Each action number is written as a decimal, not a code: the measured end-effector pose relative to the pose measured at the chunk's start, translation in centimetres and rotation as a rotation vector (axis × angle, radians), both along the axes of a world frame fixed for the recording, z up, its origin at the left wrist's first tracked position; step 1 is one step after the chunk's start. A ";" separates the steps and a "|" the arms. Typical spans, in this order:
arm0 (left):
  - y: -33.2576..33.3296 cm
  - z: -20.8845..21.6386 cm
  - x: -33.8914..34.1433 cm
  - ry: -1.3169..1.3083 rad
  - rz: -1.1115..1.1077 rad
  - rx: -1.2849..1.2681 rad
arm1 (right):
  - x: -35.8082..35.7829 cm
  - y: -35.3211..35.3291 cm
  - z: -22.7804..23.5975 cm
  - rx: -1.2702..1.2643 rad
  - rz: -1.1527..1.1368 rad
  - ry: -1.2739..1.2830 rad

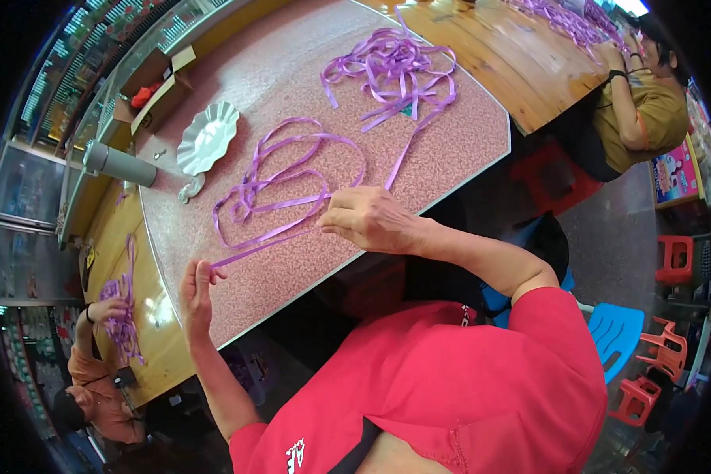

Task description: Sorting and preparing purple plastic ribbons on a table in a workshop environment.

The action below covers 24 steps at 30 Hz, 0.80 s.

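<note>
A narrow purple ribbon (pixel 261 248) is stretched between my two hands, above the near part of the pink speckled table (pixel 292 276). My left hand (pixel 198 292) pinches one end of that length between thumb and finger. Closed on the ribbon farther right is my right hand (pixel 367 219), its fingertips partly hidden behind the hand. Loose loops of ribbon (pixel 253 186) lie on the table just beyond my hands. From the right hand a strand (pixel 409 150) runs up to a tangled heap of purple ribbon (pixel 395 67) at the far side.
On the table's left stand a white scalloped dish (pixel 208 138), a grey tumbler (pixel 118 163) and an open cardboard box (pixel 162 91). Co-workers handle purple ribbon at wooden tables left (pixel 159 347) and right (pixel 521 71). A blue chair (pixel 615 336) and red stools (pixel 636 400) are at right.
</note>
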State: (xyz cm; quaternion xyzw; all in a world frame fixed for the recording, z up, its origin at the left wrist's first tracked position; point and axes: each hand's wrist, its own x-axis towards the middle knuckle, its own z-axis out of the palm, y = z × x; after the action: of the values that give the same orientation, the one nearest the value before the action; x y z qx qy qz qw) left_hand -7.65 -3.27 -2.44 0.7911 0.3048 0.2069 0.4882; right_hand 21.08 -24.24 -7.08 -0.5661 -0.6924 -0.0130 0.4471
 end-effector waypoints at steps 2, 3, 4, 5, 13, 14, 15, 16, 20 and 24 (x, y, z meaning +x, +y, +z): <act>0.4 -0.2 -0.9 0.013 0.015 0.002 | 0.1 0.1 -0.3 0.004 -0.026 -0.061; 0.5 -0.3 -1.2 -0.003 0.026 0.011 | 0.3 0.2 -0.5 0.038 -0.026 -0.082; 0.7 -0.4 -1.4 -0.019 0.037 0.021 | 0.5 0.2 -0.6 0.072 -0.027 -0.104; 0.8 -0.5 -1.7 -0.052 0.057 0.000 | 0.5 0.2 -0.6 0.070 -0.027 -0.104; -1.4 -1.2 4.4 -0.875 -0.095 -0.731 | -2.9 1.0 3.2 -0.463 0.454 1.061; -2.7 -1.4 5.9 -0.925 -0.180 -0.859 | -3.5 1.6 4.1 -0.465 0.463 1.063; -4.4 -1.6 7.6 -0.871 -0.196 -0.891 | -3.8 2.2 4.8 -0.372 0.614 1.364; -6.2 -1.8 9.3 -0.815 -0.213 -0.920 | -4.1 2.6 5.4 -0.262 0.765 1.662; -10.4 -3.2 12.2 -0.621 -0.290 -1.084 | -3.7 4.1 7.0 -0.035 0.682 1.629; -10.0 -3.4 10.8 -0.414 -0.453 -0.824 | -1.8 3.7 6.4 0.015 0.537 1.476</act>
State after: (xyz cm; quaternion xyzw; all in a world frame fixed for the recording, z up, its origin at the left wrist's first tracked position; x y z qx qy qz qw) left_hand 3.14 -13.25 -5.88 0.5218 0.0790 0.1112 0.8421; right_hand 19.30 -20.52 -0.69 -0.2383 -0.3293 0.4703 0.7833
